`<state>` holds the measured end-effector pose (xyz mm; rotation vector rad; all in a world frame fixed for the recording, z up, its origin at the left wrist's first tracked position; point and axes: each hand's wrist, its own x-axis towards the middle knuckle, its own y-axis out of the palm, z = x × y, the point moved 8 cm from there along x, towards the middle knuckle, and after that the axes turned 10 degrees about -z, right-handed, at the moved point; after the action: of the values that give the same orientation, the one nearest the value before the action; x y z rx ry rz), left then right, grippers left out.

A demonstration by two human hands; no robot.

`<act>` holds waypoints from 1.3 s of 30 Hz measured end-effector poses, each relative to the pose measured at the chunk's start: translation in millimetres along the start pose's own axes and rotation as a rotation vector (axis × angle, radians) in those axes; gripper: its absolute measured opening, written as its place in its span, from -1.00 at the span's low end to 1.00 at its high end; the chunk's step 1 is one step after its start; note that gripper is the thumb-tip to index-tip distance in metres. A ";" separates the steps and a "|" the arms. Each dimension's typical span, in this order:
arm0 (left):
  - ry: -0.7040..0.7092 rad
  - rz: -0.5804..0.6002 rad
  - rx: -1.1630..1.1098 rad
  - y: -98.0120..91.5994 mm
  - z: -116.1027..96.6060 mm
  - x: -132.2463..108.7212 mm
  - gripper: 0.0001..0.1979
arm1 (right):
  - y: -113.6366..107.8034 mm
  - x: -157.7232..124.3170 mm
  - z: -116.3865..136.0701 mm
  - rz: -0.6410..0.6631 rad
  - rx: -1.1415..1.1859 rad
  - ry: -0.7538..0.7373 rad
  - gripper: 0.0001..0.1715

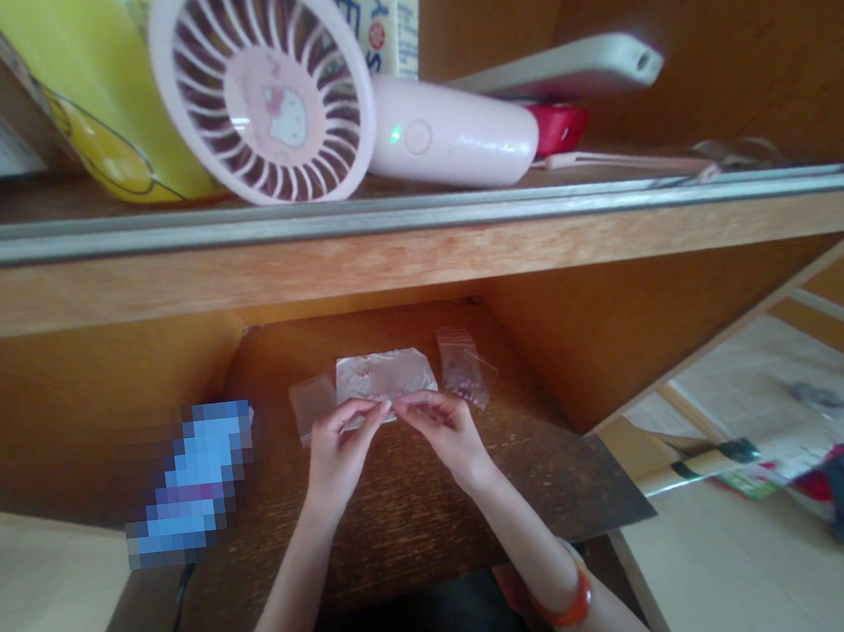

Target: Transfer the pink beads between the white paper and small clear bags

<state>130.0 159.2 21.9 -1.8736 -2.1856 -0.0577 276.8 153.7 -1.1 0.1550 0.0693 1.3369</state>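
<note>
Hands pinch clear plastic bag (385, 372) at rear of dark desk (414, 528).

Left hand (338, 455) and right hand (446, 434) meet at the bag's near edge, thumb and fingertips of each closed on the plastic. The bag sits beneath the wooden shelf (416, 256). A smaller pouch (313, 403) lies just beside it on the left, and a second pouch (463, 362) on the right. A pink fan (269, 86) rests on the shelf.
</note>
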 end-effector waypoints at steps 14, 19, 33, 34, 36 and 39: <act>-0.020 -0.361 -0.010 -80.0 10.9 22.0 -0.79 | -15.5 30.9 7.7 -0.049 -0.141 -0.027 -0.59; 0.012 -0.312 0.031 -87.1 17.0 25.8 -0.81 | 25.7 36.4 4.1 0.196 -0.186 -0.150 -0.77; -0.154 -0.097 1.023 -82.4 62.5 10.9 -0.66 | 101.3 -2.3 -26.5 0.543 -0.981 -0.472 -0.73; -0.155 -0.087 1.066 -80.1 60.4 10.0 -0.66 | 102.2 -4.1 -27.3 0.557 -0.991 -0.472 -0.74; -0.162 -0.069 1.128 -76.6 57.8 8.3 -0.65 | 103.4 -6.5 -28.1 0.580 -0.997 -0.468 -0.75; -0.172 -0.047 1.186 -74.7 56.8 6.4 -0.64 | 103.4 -8.2 -27.7 0.588 -0.998 -0.464 -0.75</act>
<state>46.6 164.2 -21.2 -1.1212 -1.6575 1.1418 171.5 170.9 -13.1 -0.3953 -1.0928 1.7309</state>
